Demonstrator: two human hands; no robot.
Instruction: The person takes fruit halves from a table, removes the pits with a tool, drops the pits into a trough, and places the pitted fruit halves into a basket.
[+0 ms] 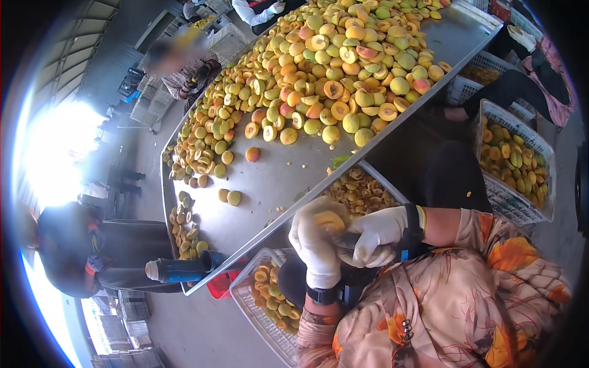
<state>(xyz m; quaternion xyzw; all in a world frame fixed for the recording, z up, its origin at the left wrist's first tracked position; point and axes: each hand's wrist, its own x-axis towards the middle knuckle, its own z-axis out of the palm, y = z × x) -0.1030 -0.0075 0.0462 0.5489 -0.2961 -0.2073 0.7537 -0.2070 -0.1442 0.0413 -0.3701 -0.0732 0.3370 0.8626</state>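
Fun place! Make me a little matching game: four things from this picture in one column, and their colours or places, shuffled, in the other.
Things:
1. Gloves
2. Flask
3. Big heap of fruit
4. Small container under the table's edge

Colours or places:
A. Spread over the metal table
B. Red
C. White, worn on both hands
D. Blue, at the table's corner

Right pairs: 1-C, 2-D, 3-A, 4-B
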